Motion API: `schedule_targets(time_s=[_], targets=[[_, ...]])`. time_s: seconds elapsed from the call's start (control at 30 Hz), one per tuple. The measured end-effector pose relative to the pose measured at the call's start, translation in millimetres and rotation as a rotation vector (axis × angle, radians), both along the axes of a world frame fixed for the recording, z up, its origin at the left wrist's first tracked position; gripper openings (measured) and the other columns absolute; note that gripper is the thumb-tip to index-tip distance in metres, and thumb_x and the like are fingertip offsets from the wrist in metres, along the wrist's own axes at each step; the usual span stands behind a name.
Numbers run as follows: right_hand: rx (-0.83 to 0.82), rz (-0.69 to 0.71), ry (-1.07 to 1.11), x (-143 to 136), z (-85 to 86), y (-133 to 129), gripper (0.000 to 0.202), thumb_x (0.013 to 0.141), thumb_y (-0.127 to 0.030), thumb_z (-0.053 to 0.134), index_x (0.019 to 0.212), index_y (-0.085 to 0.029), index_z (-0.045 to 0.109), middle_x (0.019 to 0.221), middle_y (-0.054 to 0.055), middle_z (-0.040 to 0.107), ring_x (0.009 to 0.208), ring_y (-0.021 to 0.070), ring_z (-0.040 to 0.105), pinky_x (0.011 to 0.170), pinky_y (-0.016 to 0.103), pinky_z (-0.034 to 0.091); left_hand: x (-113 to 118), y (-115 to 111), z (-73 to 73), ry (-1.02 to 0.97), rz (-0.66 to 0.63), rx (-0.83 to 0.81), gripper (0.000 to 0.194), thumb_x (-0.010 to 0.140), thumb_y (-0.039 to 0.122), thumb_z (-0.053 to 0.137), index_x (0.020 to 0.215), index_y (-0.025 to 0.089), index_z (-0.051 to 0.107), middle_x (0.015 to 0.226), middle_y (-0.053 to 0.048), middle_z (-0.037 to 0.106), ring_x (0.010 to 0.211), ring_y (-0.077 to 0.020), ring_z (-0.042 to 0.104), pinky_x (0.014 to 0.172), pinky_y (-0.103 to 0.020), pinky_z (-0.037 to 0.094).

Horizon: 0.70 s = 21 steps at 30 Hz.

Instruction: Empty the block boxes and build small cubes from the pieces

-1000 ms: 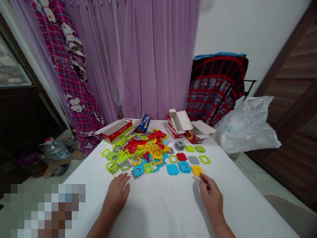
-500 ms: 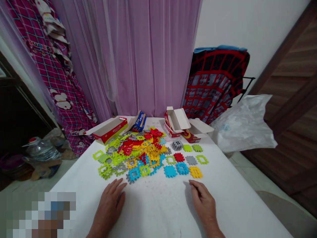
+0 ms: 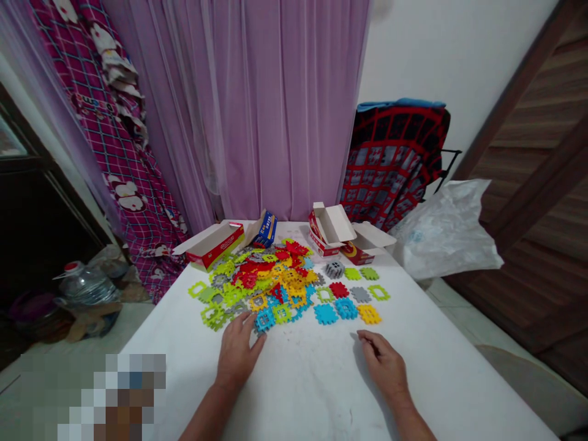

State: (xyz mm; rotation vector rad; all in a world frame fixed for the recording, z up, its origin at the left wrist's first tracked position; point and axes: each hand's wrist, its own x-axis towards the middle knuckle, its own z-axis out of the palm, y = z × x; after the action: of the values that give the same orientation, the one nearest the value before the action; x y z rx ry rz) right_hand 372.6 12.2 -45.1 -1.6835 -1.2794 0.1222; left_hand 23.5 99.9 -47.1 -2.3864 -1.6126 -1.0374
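My left hand (image 3: pixel 237 350) is palm down at the near edge of a heap of plastic gear-edged building tiles. Its fingers are stretched out, and the fingertips reach the heap beside a blue window tile (image 3: pixel 265 320); the fingers partly cover whatever lies under them. On the white tabletop my right hand (image 3: pixel 384 365) rests on its side with loosely curled fingers and nothing visible in them. Just beyond it lie a yellow tile (image 3: pixel 369 314), a blue frame tile (image 3: pixel 346 308) and a solid blue tile (image 3: pixel 326 314), apart from the hand.
Red tiles (image 3: pixel 257 267) top the heap. Grey tile (image 3: pixel 361 294), red tile (image 3: pixel 339 290) and green tiles (image 3: pixel 369 273) lie in rows at right, near a grey stack (image 3: pixel 334 269). Open red boxes (image 3: pixel 215 245) and a blue box (image 3: pixel 267 229) stand behind. A plastic bag (image 3: pixel 448 233) hangs right.
My left hand has moved forward and right, onto the near edge of the tile heap. My right hand stays nearly in place. The camera view has shifted slightly.
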Motion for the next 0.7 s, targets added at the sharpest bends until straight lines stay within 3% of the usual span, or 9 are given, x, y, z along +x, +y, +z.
schedule_targets(time_s=[0.13, 0.4, 0.7], targets=[[-0.027, 0.015, -0.025, -3.9, 4.3, 1.0, 0.035, 0.078, -0.042, 0.047, 0.082, -0.021, 0.074, 0.083, 0.007, 0.076, 0.074, 0.0214, 0.071, 0.071, 0.031, 0.058, 1.6, 8.4, 1.6, 0.059, -0.034, -0.004, 0.043, 0.085, 0.042, 0.058, 0.122, 0.020, 0.062, 0.127, -0.012, 0.065, 0.120, -0.0308, 0.057, 0.103, -0.050, 0.044], [-0.031, 0.072, -0.054, -7.5, 6.2, 4.2, 0.032, 0.080, -0.037, 0.044, 0.083, -0.021, 0.073, 0.084, 0.007, 0.075, 0.076, 0.0199, 0.070, 0.073, 0.029, 0.056, 2.3, 14.1, 0.6, 0.049, -0.049, 0.043, 0.038, 0.086, 0.046, 0.056, 0.114, 0.024, 0.067, 0.116, -0.010, 0.071, 0.113, -0.0310, 0.060, 0.101, -0.052, 0.042], [-0.011, 0.105, -0.003, -5.1, 2.1, 6.2, 0.033, 0.081, -0.039, 0.046, 0.084, -0.021, 0.073, 0.086, 0.007, 0.075, 0.078, 0.0208, 0.070, 0.072, 0.030, 0.056, 3.9, 7.1, 17.6, -0.128, -0.041, 0.012, 0.038, 0.084, 0.047, 0.058, 0.111, 0.023, 0.066, 0.108, -0.009, 0.072, 0.102, -0.0261, 0.066, 0.092, -0.044, 0.050]])
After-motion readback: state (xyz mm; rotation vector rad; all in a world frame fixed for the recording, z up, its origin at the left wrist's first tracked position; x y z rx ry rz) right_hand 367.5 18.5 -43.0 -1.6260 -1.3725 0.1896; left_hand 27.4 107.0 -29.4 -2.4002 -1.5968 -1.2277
